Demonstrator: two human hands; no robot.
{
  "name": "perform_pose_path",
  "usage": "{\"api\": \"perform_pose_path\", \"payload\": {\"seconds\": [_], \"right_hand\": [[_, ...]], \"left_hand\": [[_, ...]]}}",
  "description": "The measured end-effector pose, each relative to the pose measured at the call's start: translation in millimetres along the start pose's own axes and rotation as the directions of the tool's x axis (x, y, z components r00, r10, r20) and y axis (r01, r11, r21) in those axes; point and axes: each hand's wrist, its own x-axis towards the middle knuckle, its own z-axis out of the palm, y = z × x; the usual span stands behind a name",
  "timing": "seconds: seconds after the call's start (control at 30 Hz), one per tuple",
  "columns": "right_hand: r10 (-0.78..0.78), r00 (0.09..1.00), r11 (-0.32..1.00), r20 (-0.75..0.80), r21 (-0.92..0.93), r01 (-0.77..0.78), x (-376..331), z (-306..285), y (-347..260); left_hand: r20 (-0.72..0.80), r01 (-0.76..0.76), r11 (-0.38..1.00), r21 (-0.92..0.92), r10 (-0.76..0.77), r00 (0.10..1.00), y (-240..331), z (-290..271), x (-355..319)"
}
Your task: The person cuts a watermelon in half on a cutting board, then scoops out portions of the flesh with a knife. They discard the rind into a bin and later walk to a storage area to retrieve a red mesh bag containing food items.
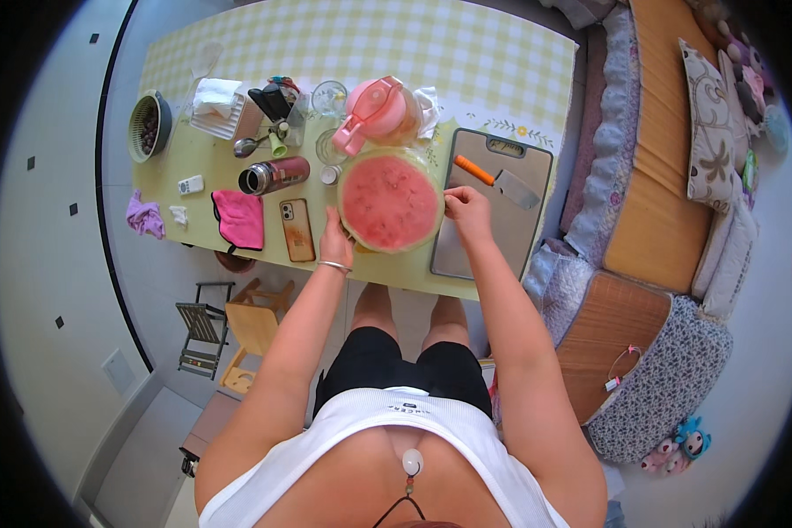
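Observation:
A cut watermelon half (392, 204) lies on the table's near side, its red face up and slightly hazy under what looks like clear cling film (433, 161). My left hand (336, 239) cups the left side of the rind, thumb up along the rim. At the opposite rim, my right hand (467, 211) is closed in a pinch at the film's edge; the film between its fingers is hard to make out. Just right of that hand, a metal cutting board (475, 242) carries a knife (517, 188) with an orange handle.
Behind the melon stand a pink-lidded jug (380, 110) and glasses (329, 99). Leftward lie an open thermos (275, 176), a phone (297, 231), a pink cloth (238, 220), a tissue box (224, 113) and a basket of dark fruit (148, 126). A sofa (651, 167) flanks the table's right.

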Motion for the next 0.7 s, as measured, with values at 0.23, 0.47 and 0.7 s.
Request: {"api": "perform_pose_path", "payload": {"seconds": [0.23,0.47,0.7], "right_hand": [[0.054,0.998,0.997,-0.037,-0.052,-0.056,-2,0,0],[0.011,1.000,0.996,0.008,-0.088,-0.010,1,-12,14],[-0.171,0.985,0.974,0.009,0.151,0.167,-52,12,-17]], "left_hand": [[-0.087,0.047,0.995,0.085,-0.040,0.995,1,-13,-1],[-0.165,-0.074,0.921,0.383,0.147,0.975,-6,6,-21],[0.297,-0.591,0.267,0.761,0.667,0.683,17,28,-59]]}}
